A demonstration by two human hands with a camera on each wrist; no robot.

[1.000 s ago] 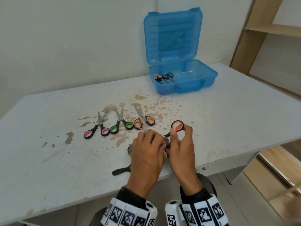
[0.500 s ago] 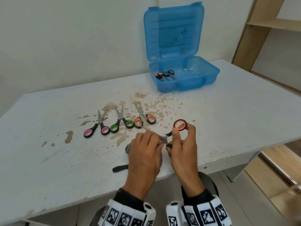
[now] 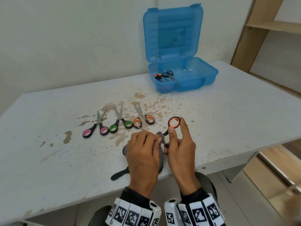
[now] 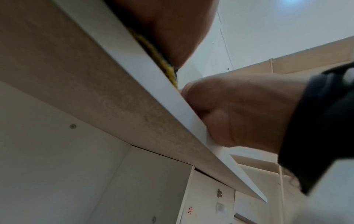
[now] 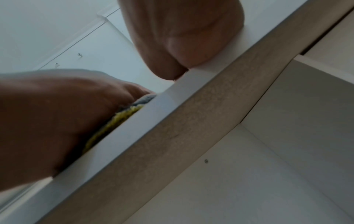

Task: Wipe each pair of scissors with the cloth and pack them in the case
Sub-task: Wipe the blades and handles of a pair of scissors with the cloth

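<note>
My right hand [image 3: 179, 149] grips the orange-handled scissors [image 3: 174, 123] by a loop; my left hand [image 3: 143, 152] holds the grey cloth [image 3: 160, 154] curled round the blades. Since a second ago the tip has slid out on the left side of the cloth: a wipe stroke is under way. Three pairs [image 3: 118, 123] wait farther left on the table [image 3: 48, 152]; the blue case [image 3: 195, 79], far right, holds two.

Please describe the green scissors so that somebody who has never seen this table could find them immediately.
On the white table, in front of the open blue case, three scissors lie in a row over brown stains. The green scissors are the middle pair, between the pink scissors and an orange pair; only theirs have green handle rings.
</note>
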